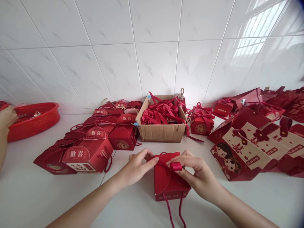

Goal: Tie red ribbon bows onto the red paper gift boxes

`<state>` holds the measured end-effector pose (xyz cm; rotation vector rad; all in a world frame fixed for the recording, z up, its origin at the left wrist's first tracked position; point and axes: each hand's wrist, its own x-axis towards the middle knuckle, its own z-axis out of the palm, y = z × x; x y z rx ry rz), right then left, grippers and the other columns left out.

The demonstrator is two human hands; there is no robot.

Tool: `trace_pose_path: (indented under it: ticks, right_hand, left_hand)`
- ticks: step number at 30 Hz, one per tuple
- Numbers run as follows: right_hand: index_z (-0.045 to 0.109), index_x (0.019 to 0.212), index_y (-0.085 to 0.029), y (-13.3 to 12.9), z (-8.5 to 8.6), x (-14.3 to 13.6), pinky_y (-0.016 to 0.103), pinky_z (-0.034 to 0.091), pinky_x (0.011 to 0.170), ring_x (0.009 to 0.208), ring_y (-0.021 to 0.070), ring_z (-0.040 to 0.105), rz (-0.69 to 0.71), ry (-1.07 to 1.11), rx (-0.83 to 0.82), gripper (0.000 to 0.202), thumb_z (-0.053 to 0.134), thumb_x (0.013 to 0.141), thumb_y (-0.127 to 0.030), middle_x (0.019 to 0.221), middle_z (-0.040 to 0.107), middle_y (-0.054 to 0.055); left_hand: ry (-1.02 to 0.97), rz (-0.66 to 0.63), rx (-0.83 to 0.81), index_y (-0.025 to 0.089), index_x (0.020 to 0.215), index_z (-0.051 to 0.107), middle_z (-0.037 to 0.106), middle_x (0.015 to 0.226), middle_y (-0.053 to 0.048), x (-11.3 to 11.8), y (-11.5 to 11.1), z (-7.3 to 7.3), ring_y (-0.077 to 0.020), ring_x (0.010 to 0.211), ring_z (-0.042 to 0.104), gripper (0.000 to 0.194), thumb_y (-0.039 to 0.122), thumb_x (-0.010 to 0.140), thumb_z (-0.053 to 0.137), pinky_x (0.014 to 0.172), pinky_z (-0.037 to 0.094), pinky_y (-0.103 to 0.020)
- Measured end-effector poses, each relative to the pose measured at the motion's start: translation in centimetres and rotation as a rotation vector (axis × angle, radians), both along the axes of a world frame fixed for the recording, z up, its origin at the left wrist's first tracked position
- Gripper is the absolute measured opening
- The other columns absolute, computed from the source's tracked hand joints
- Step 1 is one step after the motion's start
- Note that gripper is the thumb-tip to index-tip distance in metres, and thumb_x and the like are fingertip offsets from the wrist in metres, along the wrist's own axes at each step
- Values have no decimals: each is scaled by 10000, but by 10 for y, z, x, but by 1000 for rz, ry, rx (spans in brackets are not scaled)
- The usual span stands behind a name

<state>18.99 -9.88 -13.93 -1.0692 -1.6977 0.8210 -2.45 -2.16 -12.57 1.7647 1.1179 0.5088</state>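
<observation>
A small red gift box (163, 185) stands on the counter in front of me, twisted red cord handles (168, 205) hanging from its near side. Across its top runs a satin red ribbon (176, 166). My right hand (198, 174) pinches a curled loop of it between thumb and fingers above the lid. At the box's left upper edge, my left hand (135, 167) has thumb and fingers drawn together on the ribbon's other side; the fingertips are partly hidden. Behind the box sits an open cardboard box (162, 133) with many loose red ribbons (159, 112).
Rows of red gift boxes (86, 153) with cord handles stand at left. A red plastic basin (35, 126) is farther left, with another person's hand (8, 117) at it. Ribbon-tied box (201, 125) and double-happiness gift bags (239, 148) fill the right. A tiled wall (154, 60) rises behind.
</observation>
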Motion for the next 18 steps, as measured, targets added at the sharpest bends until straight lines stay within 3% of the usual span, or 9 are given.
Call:
trace_pose_path:
  ticks: [3,6,9,15,18]
  right_hand:
    - [712,881,-262,-3,0,-1,342,389,777,799,181,549,6,-24,-29,230,507,921,-360,879,696,40]
    - [692,823,-237,-3,2,-5,334,378,765,738,169,533,-39,-34,-58,231,521,903,-371,794,672,33]
    - [664,797,-201,-3,3,-9,301,397,687,671,157,522,-75,15,-117,238,523,886,-371,709,646,33]
    - [669,782,-181,-3,3,-12,269,416,632,628,144,524,-147,71,-147,203,529,856,-309,681,649,28]
    - [682,807,-187,-2,2,-14,260,415,611,621,142,504,-187,25,-122,168,538,833,-271,666,631,24]
  left_hand:
    - [-10,-74,-189,188,720,577,538,663,19,-1,5,-1,-136,611,460,375,557,779,561,573,322,-239]
    - [-70,-79,-244,171,635,576,509,613,26,-1,7,6,-117,579,429,350,497,757,618,568,300,-238]
    - [-120,-70,-169,172,616,606,535,618,9,-2,6,18,-126,615,462,292,417,773,621,597,332,-237]
    - [-20,-186,122,191,602,638,577,593,6,-1,-11,53,-128,585,488,261,370,791,619,554,362,-234]
    - [-48,-292,113,190,606,667,635,614,-6,10,-22,67,-140,611,543,282,350,825,589,605,411,-250]
